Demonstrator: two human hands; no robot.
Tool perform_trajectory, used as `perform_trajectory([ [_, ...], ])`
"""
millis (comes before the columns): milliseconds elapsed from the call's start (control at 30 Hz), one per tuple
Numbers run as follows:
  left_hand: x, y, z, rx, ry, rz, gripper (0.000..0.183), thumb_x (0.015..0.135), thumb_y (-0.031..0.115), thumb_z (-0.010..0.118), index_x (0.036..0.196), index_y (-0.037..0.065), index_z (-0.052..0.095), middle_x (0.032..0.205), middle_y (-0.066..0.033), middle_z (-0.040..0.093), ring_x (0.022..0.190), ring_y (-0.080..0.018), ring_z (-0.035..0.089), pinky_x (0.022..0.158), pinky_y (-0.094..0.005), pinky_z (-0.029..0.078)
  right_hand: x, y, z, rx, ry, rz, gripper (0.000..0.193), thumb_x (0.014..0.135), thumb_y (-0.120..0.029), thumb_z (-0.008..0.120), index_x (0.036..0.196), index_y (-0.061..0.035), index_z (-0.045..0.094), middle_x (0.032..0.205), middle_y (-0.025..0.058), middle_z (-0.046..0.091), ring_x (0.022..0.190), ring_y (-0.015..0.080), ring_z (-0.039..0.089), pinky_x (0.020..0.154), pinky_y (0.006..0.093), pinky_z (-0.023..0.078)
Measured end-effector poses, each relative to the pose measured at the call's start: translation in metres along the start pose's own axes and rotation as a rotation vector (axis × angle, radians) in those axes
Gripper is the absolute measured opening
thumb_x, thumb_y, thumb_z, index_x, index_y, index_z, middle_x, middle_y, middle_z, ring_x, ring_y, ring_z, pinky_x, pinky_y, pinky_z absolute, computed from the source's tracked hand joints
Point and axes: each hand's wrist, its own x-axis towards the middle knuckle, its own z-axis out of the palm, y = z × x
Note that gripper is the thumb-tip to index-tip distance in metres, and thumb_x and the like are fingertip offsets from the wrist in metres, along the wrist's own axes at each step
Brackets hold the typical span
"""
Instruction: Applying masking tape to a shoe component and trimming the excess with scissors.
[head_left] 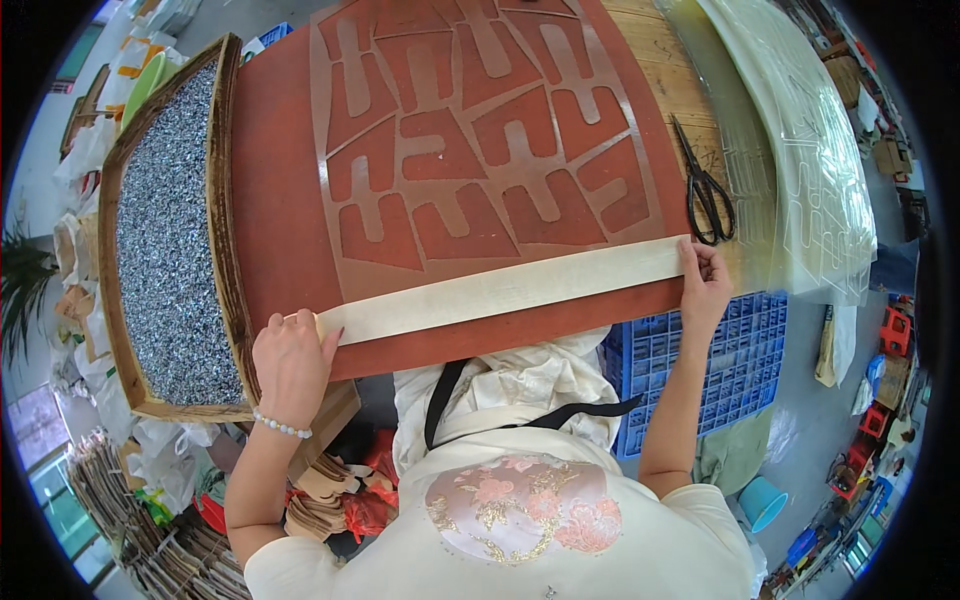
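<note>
A long cream strip lies across the near part of a red mat, slightly higher at its right end. My left hand is closed on the strip's left end, thumb on top. At the other end, my right hand pinches the strip's corner between thumb and fingers. Just beyond the strip, a translucent sheet with a pattern of U-shaped and angular cut-outs lies flat on the mat. Black-handled scissors rest on the wooden table near my right hand, points facing away.
To the left stands a wooden-framed tray full of glittering grey flakes. Clear plastic sheets are piled along the right side. Below the right edge sits a blue plastic crate. A light-blue bucket stands on the floor.
</note>
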Motion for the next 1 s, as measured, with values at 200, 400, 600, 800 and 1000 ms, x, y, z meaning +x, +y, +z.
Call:
perform_trajectory([
  [200, 0.001, 0.0, 0.0, 0.028, -0.018, 0.0, 0.034, 0.082, 0.035, 0.076, 0.079, 0.004, 0.064, 0.074, -0.0106, 0.067, 0.079, -0.0251, 0.064, 0.069, -0.0363, 0.051, 0.001, 0.001, -0.002, -0.024, -0.035, 0.007, 0.02, 0.093, -0.018, 0.073, 0.095, 0.0013, 0.07, 0.08, -0.0032, 0.062, 0.071, 0.0032, 0.052, 0.064, 0.0189, 0.04],
  [400, 0.004, -0.001, 0.002, 0.056, -0.01, -0.004, 0.033, 0.082, 0.036, 0.076, 0.08, 0.005, 0.064, 0.076, -0.0102, 0.067, 0.081, -0.0243, 0.064, 0.07, -0.0359, 0.051, 0.0, -0.002, -0.002, -0.049, -0.035, 0.007, 0.02, 0.093, -0.019, 0.073, 0.094, 0.0007, 0.07, 0.078, -0.004, 0.06, 0.07, 0.0028, 0.05, 0.063, 0.0185, 0.039],
  [600, 0.003, -0.003, 0.005, 0.049, -0.029, -0.009, 0.033, 0.082, 0.035, 0.076, 0.081, 0.005, 0.064, 0.078, -0.0104, 0.068, 0.083, -0.0245, 0.064, 0.072, -0.0365, 0.051, -0.003, -0.013, 0.004, -0.066, -0.021, 0.001, 0.021, 0.092, -0.019, 0.074, 0.089, 0.0009, 0.068, 0.071, -0.0052, 0.053, 0.065, 0.0034, 0.043, 0.058, 0.0201, 0.036],
  [800, 0.005, 0.002, 0.003, 0.034, 0.004, 0.015, 0.032, 0.082, 0.033, 0.075, 0.084, 0.003, 0.065, 0.079, -0.0115, 0.067, 0.082, -0.0266, 0.063, 0.073, -0.0379, 0.051, -0.001, -0.004, -0.003, -0.061, 0.001, 0.022, 0.021, 0.091, -0.019, 0.075, 0.091, 0.0004, 0.069, 0.073, -0.0058, 0.055, 0.065, 0.0026, 0.044, 0.058, 0.0195, 0.035],
  [1000, 0.004, 0.006, 0.001, 0.038, -0.006, -0.007, 0.033, 0.083, 0.035, 0.075, 0.087, 0.003, 0.066, 0.08, -0.011, 0.068, 0.084, -0.0252, 0.064, 0.075, -0.037, 0.051, 0.0, -0.008, -0.001, -0.046, 0.006, 0.065, 0.02, 0.091, -0.019, 0.075, 0.09, 0.0006, 0.07, 0.073, -0.0059, 0.056, 0.064, 0.0015, 0.044, 0.056, 0.0188, 0.034],
])
